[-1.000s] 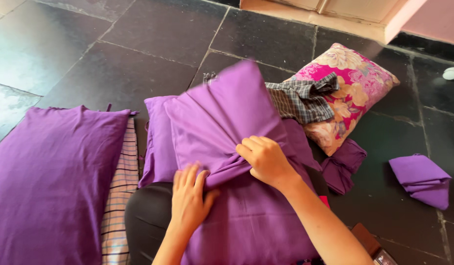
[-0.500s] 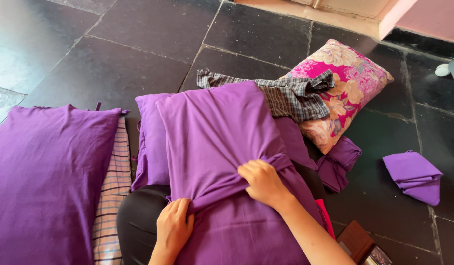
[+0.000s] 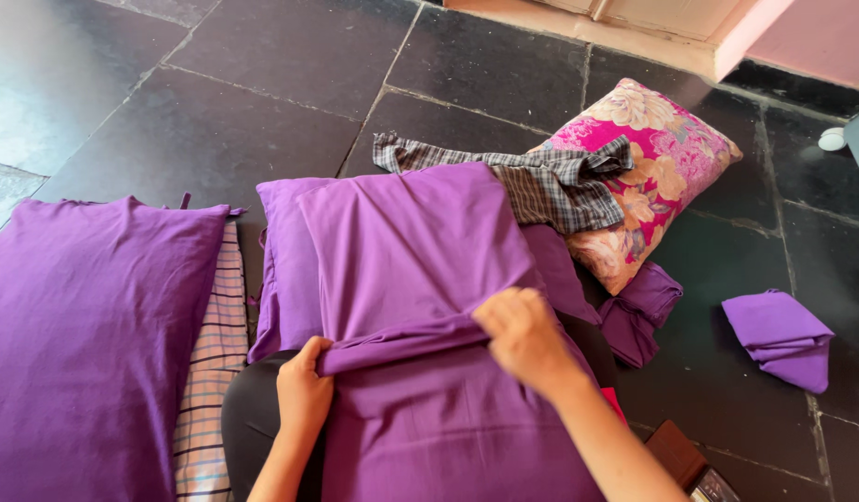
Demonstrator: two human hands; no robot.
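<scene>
Both hands clamp the folded edge of the purple cover: left hand fisted at one end, right hand pinching the other, pillow inside.

Purple pillow: encased in plain purple cover, lying flat across the lap and floor, open cover edge bunched into a fold.

A matt, smooth purple cloth pillowcase is seen gathered into soft folds. The floral pillow is covered in printed fabric with a slight sheen. A thin woven weave is shown by the checked cloth. The dark stone floor tiles are dully glossy, with rough joints.
</scene>
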